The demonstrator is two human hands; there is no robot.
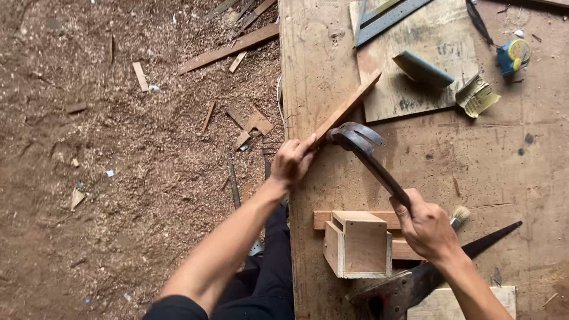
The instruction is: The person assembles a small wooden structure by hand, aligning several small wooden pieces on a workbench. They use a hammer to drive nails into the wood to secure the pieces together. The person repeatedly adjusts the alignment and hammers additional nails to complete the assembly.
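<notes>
Forearms reach in from the lower edge. Right hand is wrapped closed round the dark handle of a claw hammer, low on the shaft; the steel head sits up beside the left hand. Left hand pinches the near end of a thin wood strip, which runs up and right from the hammer head, lying flat on the bench.

Handling, as judged: hammer head-heavy, rigid, handle smooth, so a grip far down the shaft gives swing but less control. Strip light, stiff along its length, likely to split near the end; best held just short of the hammer head.

Below the hammer: small open wooden box, then a hand saw. Beyond the hammer: plywood offcut, metal square.

Bench is worn, scarred board. Left of the hammer, floor deep in sawdust and offcuts.
</notes>
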